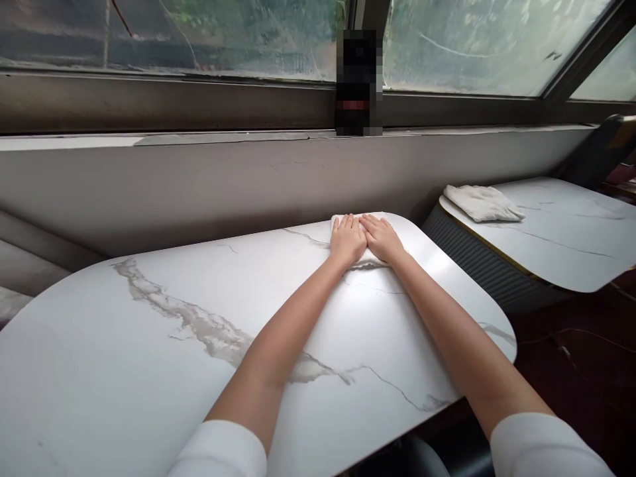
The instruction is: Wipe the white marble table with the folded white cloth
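Both of my arms reach forward over a white marble-patterned table (189,371). At the table's far edge, near the wall, a white cloth (370,260) lies flat under my hands. My left hand (348,240) presses on the cloth's left part, palm down with its fingers stretched out. Beside it, my right hand (381,238) rests palm down on the cloth, fingers extended, touching the left hand. The cloth's middle is mostly covered by the hands.
A second marble-patterned table (571,232) with a folded white cloth (481,202) stands to the right. The wall (209,192) below the windows runs along the far edge. A dark seat (457,444) is below the near edge.
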The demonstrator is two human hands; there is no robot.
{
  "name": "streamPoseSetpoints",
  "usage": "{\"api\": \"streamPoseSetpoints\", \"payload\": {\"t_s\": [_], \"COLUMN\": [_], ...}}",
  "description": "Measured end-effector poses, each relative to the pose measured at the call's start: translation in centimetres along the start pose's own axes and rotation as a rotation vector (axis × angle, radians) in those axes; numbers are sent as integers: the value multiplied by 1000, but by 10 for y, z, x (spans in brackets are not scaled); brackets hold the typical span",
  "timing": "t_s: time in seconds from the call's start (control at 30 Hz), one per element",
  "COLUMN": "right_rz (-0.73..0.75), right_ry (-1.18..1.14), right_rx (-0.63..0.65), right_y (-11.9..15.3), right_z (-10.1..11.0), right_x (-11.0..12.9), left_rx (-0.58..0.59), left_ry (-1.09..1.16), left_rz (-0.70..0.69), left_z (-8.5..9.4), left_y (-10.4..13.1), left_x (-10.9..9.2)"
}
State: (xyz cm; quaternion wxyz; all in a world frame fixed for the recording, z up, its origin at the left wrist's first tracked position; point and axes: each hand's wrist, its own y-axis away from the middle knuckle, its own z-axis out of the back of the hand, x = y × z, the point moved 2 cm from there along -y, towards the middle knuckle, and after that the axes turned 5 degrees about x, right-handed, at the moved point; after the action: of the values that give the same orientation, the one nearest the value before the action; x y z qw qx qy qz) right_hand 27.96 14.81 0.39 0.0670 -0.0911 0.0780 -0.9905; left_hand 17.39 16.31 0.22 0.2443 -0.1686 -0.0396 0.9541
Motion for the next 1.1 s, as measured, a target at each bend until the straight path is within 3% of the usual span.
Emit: {"api": "streamPoseSetpoints", "payload": {"t_s": [0.23,0.57,0.77,1.1], "right_rz": [39,51,49,3], "right_ry": [-32,-29,10,78], "right_rx": [10,-8,-13,-41], "right_y": [-29,-13,27,127], "right_z": [-4,-2,1,9], "right_x": [-6,-2,15,65], "left_rx": [-28,-38,-28,45], "left_ry": [-17,-20,-20,-20], "left_rz": [43,70,44,-82], "left_z": [-1,1,2,20], "left_y": [-22,-6,33,131], "left_x": [12,7,-1,-19]}}
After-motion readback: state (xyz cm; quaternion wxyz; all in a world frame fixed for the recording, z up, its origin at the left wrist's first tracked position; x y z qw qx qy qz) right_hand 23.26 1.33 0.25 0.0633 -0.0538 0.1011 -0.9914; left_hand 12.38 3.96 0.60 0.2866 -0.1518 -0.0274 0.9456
